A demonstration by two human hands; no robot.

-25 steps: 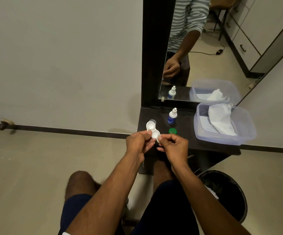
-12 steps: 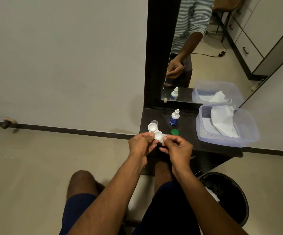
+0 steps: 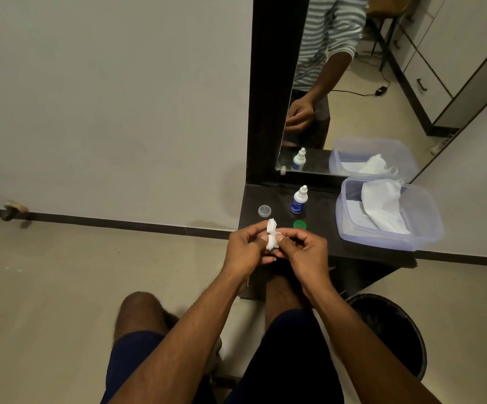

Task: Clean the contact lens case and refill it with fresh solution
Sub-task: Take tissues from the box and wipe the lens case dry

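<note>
1. The white contact lens case [image 3: 272,237] sits just right of the frame's centre, held on edge between both hands, its upper well poking above the fingers and its lower part tucked among them.
2. The left hand [image 3: 243,250] grips the case from the left, fingers curled round its lower half; a thumb tip [image 3: 265,237] rests against the case's left side.
3. The right hand [image 3: 306,253] closes in from the right, its fingers [image 3: 287,239] bent and pinching the case's right edge; whether a cap sits under them cannot be told.
4. Both forearms rise from the bottom of the frame and meet over the near edge of the dark bench [image 3: 323,217], the knuckles facing the camera.
5. On the bench above the hands lie a clear round cap [image 3: 264,211] to the left, a green cap [image 3: 299,224] just above the right hand, and an upright solution bottle [image 3: 299,199] with a blue label between them and farther back.
6. A clear plastic tub [image 3: 428,228] holding white tissue [image 3: 382,205] stands at the right of the bench, well apart from the hands.
7. A mirror [image 3: 338,83] in a dark frame rises behind the bench in the upper right of the frame.
8. A black bin [image 3: 396,330] stands on the floor at lower right, partly hidden by the right forearm.
</note>
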